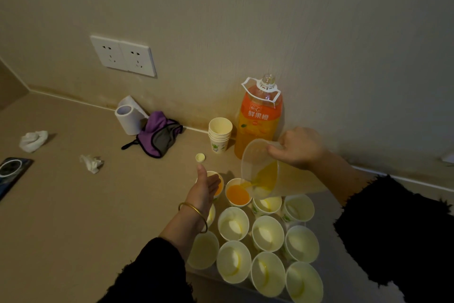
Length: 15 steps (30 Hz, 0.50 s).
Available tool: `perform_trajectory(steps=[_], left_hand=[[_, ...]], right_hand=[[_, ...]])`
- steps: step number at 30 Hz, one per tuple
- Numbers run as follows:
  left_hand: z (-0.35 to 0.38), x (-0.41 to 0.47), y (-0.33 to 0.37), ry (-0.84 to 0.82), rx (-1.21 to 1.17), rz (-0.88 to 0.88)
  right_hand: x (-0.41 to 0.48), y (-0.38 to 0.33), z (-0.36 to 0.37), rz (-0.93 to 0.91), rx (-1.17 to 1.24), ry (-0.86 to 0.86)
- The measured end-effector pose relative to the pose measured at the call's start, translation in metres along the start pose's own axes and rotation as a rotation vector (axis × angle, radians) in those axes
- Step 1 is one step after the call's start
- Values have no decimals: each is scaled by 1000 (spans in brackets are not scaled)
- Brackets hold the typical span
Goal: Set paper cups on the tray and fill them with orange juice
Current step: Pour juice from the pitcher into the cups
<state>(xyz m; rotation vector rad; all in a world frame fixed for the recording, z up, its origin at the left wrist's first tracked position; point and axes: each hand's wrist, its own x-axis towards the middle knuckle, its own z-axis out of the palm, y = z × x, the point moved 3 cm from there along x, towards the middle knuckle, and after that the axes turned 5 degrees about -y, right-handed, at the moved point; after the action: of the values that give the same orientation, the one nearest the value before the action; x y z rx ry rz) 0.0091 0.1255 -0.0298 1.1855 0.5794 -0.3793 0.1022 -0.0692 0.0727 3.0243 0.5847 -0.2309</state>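
Observation:
My right hand (298, 148) grips a clear plastic jug (260, 167), tilted so orange juice runs into a paper cup (237, 193) in the back row. Beside it my left hand (205, 186) rests with straight fingers against another juice-filled cup (218, 188), partly hiding it. Several empty paper cups (267, 232) stand in rows on a tray (208, 275) whose edge barely shows at the near left. An uncapped orange juice bottle (259, 121) stands by the wall, with a stack of spare cups (219, 134) to its left.
The bottle cap (200, 157) lies on the counter behind my left hand. Farther left are a purple pouch (158, 134), a paper roll (127, 118), crumpled tissues (91, 163) and a phone (11, 173) at the edge. Wall sockets (124, 56) sit above.

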Motion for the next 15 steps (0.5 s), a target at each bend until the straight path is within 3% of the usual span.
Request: perform_trajectory(steps=[15], left_hand=[[33, -8, -9, -52, 30, 5]], right_hand=[[-26, 31, -7, 71, 106, 121]])
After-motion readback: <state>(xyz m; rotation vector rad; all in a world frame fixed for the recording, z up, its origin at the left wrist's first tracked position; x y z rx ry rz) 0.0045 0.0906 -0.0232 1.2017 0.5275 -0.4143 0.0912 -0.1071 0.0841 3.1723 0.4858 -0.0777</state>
